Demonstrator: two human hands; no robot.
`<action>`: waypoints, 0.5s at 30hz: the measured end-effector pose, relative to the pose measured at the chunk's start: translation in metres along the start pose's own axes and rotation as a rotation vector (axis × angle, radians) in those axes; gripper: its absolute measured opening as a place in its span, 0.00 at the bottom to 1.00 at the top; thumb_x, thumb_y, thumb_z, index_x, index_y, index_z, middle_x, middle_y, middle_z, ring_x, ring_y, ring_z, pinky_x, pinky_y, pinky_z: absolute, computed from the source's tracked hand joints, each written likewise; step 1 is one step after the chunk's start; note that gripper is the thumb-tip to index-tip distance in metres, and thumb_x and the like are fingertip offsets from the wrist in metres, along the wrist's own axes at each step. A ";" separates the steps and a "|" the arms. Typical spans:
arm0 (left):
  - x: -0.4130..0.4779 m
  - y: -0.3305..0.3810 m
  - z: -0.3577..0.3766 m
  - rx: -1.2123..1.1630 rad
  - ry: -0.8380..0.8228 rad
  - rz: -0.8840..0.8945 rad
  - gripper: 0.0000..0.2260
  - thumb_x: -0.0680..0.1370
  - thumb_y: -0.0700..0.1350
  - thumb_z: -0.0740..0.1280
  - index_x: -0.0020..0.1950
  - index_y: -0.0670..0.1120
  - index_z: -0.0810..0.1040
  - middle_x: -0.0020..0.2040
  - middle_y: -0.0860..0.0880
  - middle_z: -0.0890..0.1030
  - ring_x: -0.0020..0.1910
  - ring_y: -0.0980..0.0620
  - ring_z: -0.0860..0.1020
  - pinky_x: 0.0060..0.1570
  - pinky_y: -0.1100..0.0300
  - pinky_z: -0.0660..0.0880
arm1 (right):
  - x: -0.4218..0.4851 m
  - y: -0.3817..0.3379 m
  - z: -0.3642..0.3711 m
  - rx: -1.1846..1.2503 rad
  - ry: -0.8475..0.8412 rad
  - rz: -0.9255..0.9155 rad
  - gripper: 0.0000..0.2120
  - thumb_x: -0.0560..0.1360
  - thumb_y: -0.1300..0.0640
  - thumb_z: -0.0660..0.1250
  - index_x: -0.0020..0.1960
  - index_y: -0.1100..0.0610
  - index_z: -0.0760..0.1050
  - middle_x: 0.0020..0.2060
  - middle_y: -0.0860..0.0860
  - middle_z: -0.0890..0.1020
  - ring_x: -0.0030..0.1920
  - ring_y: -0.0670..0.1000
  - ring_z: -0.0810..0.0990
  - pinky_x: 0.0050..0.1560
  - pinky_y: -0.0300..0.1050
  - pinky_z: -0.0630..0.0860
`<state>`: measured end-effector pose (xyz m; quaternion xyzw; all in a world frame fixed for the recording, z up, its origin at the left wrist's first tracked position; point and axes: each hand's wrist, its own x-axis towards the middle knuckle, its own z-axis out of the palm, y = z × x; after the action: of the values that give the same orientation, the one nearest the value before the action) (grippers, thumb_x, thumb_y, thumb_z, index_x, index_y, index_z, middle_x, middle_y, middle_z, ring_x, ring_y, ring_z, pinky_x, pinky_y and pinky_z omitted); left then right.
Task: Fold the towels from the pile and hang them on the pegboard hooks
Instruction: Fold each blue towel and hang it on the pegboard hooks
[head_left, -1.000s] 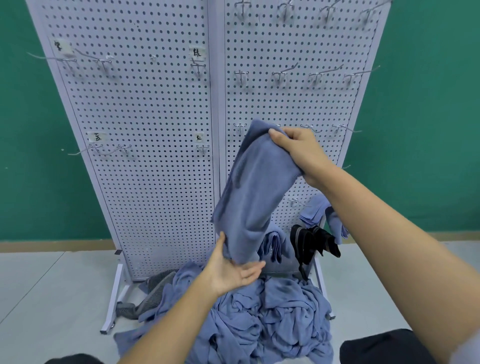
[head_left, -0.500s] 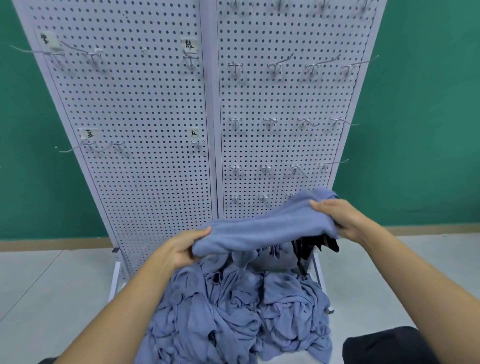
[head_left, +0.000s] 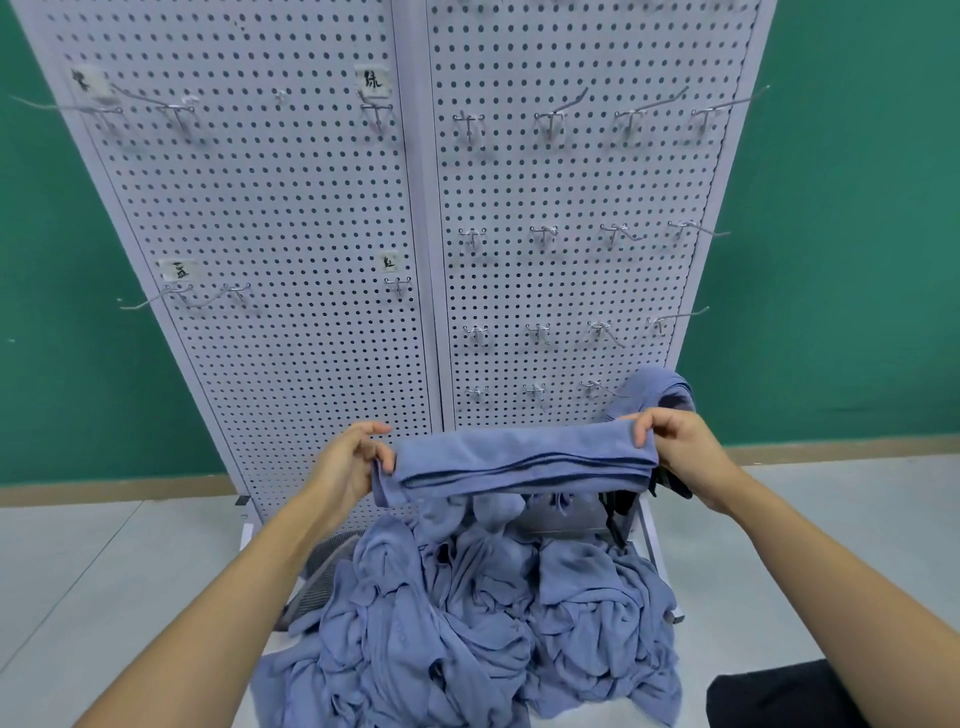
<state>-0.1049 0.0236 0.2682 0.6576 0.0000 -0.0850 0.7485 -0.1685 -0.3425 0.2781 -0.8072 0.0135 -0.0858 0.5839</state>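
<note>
Between the two hands, in front of the lower part of the pegboard (head_left: 311, 218), a blue towel (head_left: 519, 460) is held out level as a long, narrow band. The left hand (head_left: 348, 467) pinches one short end with thumb on top and fingers curled beneath; the right hand (head_left: 675, 452) clamps the other end the same way, fingers wrapped over the upper edge. Holding it taut at both ends likely serves to keep the stacked layers aligned (several dark fold lines run along its length, so it looks folded more than once) before it goes over a hook.

It hangs clear above the pile (head_left: 483, 623) of crumpled blue towels heaped on the floor at the foot of the board, not touching it. The cloth is soft, matte and grey-blue, its edges neat compared with the tangle below. Just behind the right hand another blue towel (head_left: 654, 387) is already draped on a low hook at the right edge. Rows of bare metal hooks (head_left: 543, 236) stand above, well within reach.
</note>
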 end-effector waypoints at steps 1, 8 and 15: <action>-0.002 -0.002 0.003 0.049 0.005 -0.025 0.09 0.81 0.42 0.55 0.52 0.40 0.72 0.27 0.46 0.71 0.30 0.49 0.67 0.36 0.56 0.66 | -0.002 -0.001 0.001 -0.020 0.012 -0.014 0.18 0.75 0.76 0.58 0.33 0.59 0.73 0.47 0.50 0.83 0.43 0.45 0.82 0.40 0.31 0.75; 0.005 -0.023 0.014 0.441 0.105 -0.020 0.13 0.69 0.41 0.77 0.44 0.45 0.73 0.34 0.49 0.64 0.34 0.52 0.64 0.35 0.60 0.64 | -0.006 0.002 0.011 -0.029 -0.153 0.097 0.14 0.76 0.53 0.67 0.35 0.57 0.70 0.38 0.48 0.78 0.33 0.46 0.72 0.38 0.38 0.64; -0.003 -0.045 0.035 0.483 0.001 -0.239 0.10 0.68 0.38 0.77 0.42 0.41 0.78 0.44 0.44 0.82 0.39 0.50 0.79 0.37 0.60 0.77 | -0.002 0.036 0.000 -0.360 -0.155 0.225 0.15 0.67 0.60 0.77 0.50 0.60 0.77 0.45 0.50 0.78 0.46 0.50 0.76 0.47 0.42 0.73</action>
<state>-0.1178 -0.0161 0.2289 0.8126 0.0580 -0.1700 0.5545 -0.1677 -0.3538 0.2437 -0.8960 0.0737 0.0462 0.4355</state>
